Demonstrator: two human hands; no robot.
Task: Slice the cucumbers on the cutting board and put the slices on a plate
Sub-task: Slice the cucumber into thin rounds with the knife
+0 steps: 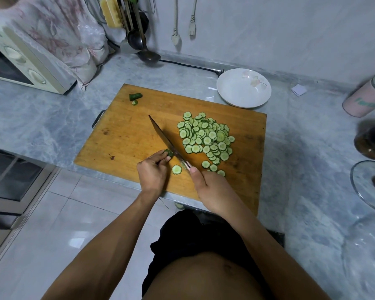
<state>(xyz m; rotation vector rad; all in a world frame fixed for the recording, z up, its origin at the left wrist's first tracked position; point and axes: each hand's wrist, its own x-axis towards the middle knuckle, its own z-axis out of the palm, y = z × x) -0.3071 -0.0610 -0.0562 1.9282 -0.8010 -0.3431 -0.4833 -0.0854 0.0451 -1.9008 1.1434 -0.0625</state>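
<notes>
The left hand (153, 167) pinches the short dark-green cucumber stub (168, 153) on the wooden cutting board (121, 135), directly left of the long steel knife (162, 137) gripped by the right hand (212, 191); its blade runs diagonally away, touching the stub's right face.

microwave (20, 61), hanging ladle (147, 55), glass lid (370, 185), pink canister (366, 98)

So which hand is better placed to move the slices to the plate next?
Probably the right hand. The slice pile and the white plate both lie on its side of the knife, which it grips and could use as a scoop. The left hand pinches the cucumber end.
</notes>
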